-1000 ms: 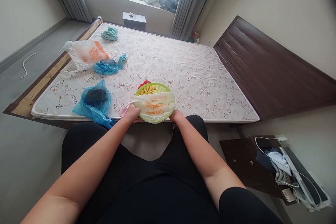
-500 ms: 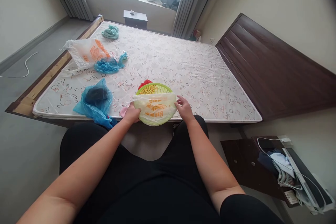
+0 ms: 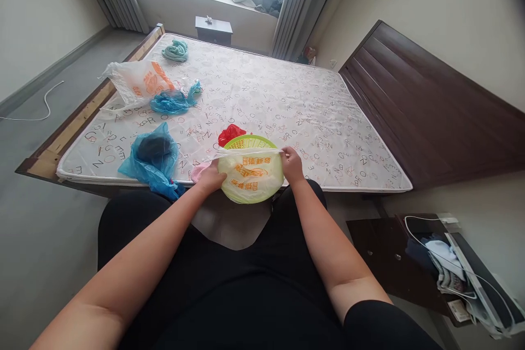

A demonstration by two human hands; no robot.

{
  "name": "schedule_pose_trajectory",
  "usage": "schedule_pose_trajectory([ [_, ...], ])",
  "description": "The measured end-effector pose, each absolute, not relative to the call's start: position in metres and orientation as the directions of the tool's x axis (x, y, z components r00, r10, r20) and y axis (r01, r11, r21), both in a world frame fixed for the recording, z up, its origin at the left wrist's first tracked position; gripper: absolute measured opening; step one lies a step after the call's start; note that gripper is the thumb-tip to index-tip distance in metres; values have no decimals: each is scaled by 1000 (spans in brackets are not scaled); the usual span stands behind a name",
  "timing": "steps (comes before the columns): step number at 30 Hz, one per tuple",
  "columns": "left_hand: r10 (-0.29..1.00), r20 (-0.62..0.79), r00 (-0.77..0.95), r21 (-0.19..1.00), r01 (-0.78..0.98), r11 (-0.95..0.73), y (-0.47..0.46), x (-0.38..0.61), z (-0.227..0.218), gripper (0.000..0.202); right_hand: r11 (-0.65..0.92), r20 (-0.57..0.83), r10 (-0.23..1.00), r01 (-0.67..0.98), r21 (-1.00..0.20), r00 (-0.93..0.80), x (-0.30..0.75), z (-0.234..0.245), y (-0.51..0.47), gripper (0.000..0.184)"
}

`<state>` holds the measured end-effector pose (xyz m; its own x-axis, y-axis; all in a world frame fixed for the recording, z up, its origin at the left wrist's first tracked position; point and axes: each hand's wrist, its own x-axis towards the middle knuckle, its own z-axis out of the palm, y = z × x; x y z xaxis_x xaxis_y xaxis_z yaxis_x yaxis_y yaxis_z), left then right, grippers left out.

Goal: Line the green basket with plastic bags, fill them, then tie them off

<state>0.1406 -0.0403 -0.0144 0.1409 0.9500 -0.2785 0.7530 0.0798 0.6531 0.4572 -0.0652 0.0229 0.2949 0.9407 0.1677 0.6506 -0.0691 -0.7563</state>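
Single head view, looking forward and down over mattress (image 3: 262,98); hands close

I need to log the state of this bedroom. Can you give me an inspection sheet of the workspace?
Surface: bare letter-printed mattress on a wooden bed frame.
Things in hand: green basket at the near edge, with a white plastic bag with orange print stretched over it.
Clutter: red bag behind the basket; pink item beside it; near blue bag; far blue bag; white-orange bag; teal cloth.
Hands: left hand grips the plastic bag at the basket's left side; right hand pinches its upper edge.
Cables: floor cable, white; table cable, white.
Surroundings: dark headboard, side table, stool, curtains.
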Motion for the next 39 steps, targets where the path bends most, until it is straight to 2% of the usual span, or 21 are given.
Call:
schedule_pose_trajectory([
  [5, 939, -254, 230, 706, 708, 18, -42, 141, -11, 80, -180, -30, 950, 465, -867, 311, 465, 27, -50, 24],
  [8, 935, -257, 244, 704, 710, 9, -44, 142, -7, 83, -331, -293, 942, 311, -891, 163, 472, 31, -40, 22],
  [10, 935, -256, 246, 687, 727, -3, -45, 143, -4, 84, -401, -400, 914, 278, -873, 62, 474, 36, -35, 24],
  [12, 936, -254, 245, 663, 748, -15, -46, 143, -3, 84, -336, -333, 940, 336, -880, 70, 473, 44, -31, 28],
  [14, 938, -252, 238, 641, 767, -22, -47, 144, -3, 83, -138, -112, 990, 462, -876, 84, 465, 54, -27, 29],
  [16, 942, -234, 240, 630, 776, -41, -48, 146, -3, 83, 133, 124, 991, 603, -787, -56, 452, 64, -24, 27],
  [18, 946, -206, 251, 626, 777, -70, -49, 147, -2, 83, 371, 244, 929, 692, -619, -279, 436, 71, -21, 24],
  [20, 946, -193, 261, 615, 783, -91, -50, 148, -1, 82, 493, 226, 869, 733, -469, -440, 420, 75, -20, 28],
  [22, 945, -192, 266, 602, 792, -101, -50, 148, 0, 81, 547, 171, 834, 746, -378, -525, 408, 76, -20, 34],
  [25, 943, -203, 264, 591, 801, -97, -51, 149, 1, 82, 570, 138, 818, 754, -327, -558, 398, 73, -19, 17],
  [28, 938, -214, 274, 576, 811, -105, -51, 150, 2, 87, 459, 154, 887, 805, -375, -435, 395, 73, -12, 23],
  [31, 932, -182, 314, 603, 784, -146, -52, 151, 2, 96, 271, 123, 962, 799, -536, -244, 399, 79, 2, 19],
  [33, 926, -161, 343, 628, 759, -171, -53, 151, 1, 102, 89, -29, 988, 726, -682, -149, 404, 85, 10, 16],
  [35, 919, -167, 357, 633, 754, -178, -53, 151, 1, 105, -150, -283, 951, 609, -779, -128, 411, 91, 15, 18],
  [37, 914, -187, 359, 631, 757, -168, -53, 150, 0, 106, -355, -491, 858, 519, -777, -148, 417, 94, 14, 26],
  [39, 920, -186, 346, 648, 747, -150, -53, 150, -1, 107, -446, -577, 806, 509, -736, -128, 421, 92, 12, 32],
])
